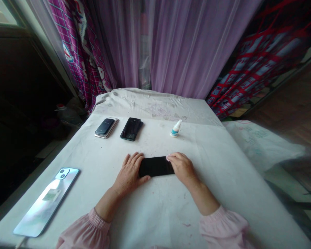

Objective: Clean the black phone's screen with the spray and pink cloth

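A black smartphone [155, 166] lies flat, sideways in front of me, its dark screen facing up. My left hand [129, 173] grips its left end, with the fingers by the top corner and the thumb along the lower edge. Over the right end, my right hand [181, 166] is closed with its fingertips pressed together at the phone's upper edge. A small pale bit shows at those fingertips; whether it is a scrap of material or only the nails is unclear. Beyond the phone stands a small white dropper bottle [175, 129] with a teal label.
Two stacked phones [105, 127] lie at the back left, beside another overlapping dark pair [131, 128]. A large silvery-blue phone [48, 201] with a cable rests face down near the left edge. White cloth covers the table [223, 193]; purple curtains [186, 45] hang behind.
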`<state>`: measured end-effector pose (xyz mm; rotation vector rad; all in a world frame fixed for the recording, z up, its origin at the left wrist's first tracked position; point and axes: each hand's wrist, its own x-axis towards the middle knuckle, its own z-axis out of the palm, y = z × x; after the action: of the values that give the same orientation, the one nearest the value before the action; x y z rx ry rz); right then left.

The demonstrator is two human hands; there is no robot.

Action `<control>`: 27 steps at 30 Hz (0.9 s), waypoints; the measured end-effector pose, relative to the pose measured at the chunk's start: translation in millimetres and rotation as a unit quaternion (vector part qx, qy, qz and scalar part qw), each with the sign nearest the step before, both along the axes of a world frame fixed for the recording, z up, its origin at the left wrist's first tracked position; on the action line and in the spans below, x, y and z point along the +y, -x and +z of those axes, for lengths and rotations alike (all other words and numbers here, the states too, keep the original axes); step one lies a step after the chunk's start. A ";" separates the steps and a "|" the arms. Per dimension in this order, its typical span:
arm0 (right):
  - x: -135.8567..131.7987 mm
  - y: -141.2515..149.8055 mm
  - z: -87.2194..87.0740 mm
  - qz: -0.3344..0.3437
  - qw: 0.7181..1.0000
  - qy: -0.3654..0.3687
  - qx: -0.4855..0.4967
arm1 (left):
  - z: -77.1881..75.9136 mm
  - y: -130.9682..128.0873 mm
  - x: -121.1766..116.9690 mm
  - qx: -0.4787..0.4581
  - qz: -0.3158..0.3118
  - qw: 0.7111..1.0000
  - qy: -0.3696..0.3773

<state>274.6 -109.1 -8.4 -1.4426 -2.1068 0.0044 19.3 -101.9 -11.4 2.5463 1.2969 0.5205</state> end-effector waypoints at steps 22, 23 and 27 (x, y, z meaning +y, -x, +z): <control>-1.0 3.6 1.6 -0.015 1.000 0.012 -0.010 | -0.6 -1.7 -0.4 -0.008 0.004 1.000 -0.010; 0.9 1.2 1.0 -0.027 1.000 0.009 -0.011 | -0.2 -2.1 -0.3 -0.006 0.005 1.000 -0.008; 9.9 19.7 -0.5 -0.059 0.998 0.006 -0.019 | 0.0 -2.5 0.0 -0.002 0.005 1.000 -0.008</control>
<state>254.9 -99.2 -8.9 -1.5836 -2.0519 -0.0555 21.8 -101.9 -11.4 2.5519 1.3100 0.5390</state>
